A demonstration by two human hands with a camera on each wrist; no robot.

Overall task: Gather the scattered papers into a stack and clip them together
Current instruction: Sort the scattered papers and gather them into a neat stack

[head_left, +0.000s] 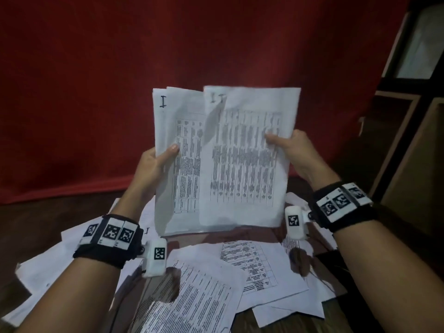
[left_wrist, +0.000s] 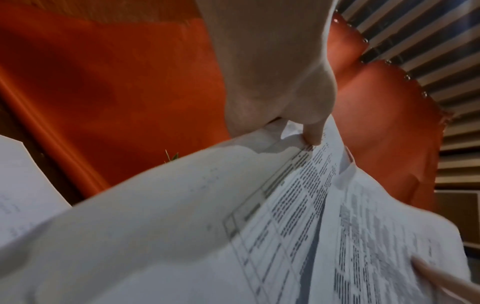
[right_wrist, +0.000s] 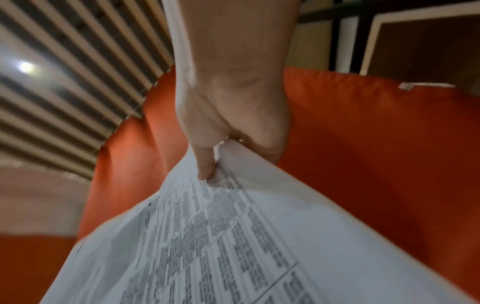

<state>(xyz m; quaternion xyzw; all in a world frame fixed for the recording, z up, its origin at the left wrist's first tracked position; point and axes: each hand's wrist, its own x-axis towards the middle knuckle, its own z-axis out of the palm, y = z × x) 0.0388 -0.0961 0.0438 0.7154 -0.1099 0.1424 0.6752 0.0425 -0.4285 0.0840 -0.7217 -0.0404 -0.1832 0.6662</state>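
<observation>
I hold a bundle of printed white sheets [head_left: 223, 159] upright above the table, their edges uneven. My left hand [head_left: 157, 159] pinches the left edge, thumb on the front of a sheet marked "I". My right hand [head_left: 288, 145] pinches the right edge of the front sheet, thumb on the print. In the left wrist view my left hand [left_wrist: 298, 115] presses its thumb onto the held sheets [left_wrist: 285, 216]. The right wrist view has my right hand [right_wrist: 223, 131] with its thumb on the printed page [right_wrist: 233, 246]. More loose papers [head_left: 211, 280] lie scattered on the table below. No clip is visible.
A red cloth [head_left: 168, 56] hangs behind the table. Wooden shelving [head_left: 413, 131] stands at the right. The dark wooden table [head_left: 48, 217] shows at the left, beyond the scattered sheets.
</observation>
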